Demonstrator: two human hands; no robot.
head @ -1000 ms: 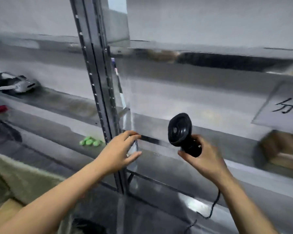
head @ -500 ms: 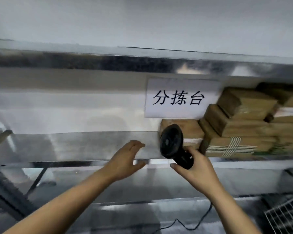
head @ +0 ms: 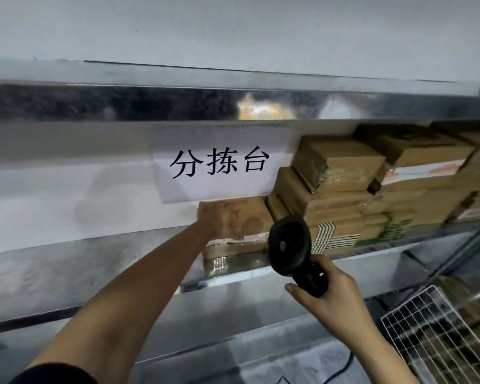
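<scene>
A bare left hand (head: 215,221) reaches onto a shiny steel shelf (head: 94,261) and touches a flat brown cardboard parcel (head: 251,214), leftmost of the stacked parcels (head: 338,167). Blur hides whether its grip is closed. Further right, the right hand (head: 330,295) has its grip clamped round a black handheld barcode scanner (head: 288,245). The parcel is best drawn out level, one face turned toward the scanner's head.

Black scanner (head: 288,246), brown parcels (head: 340,162), white sign (head: 222,187) with black characters, silver shelf (head: 67,270), white wire-grid basket (head: 427,336).
</scene>
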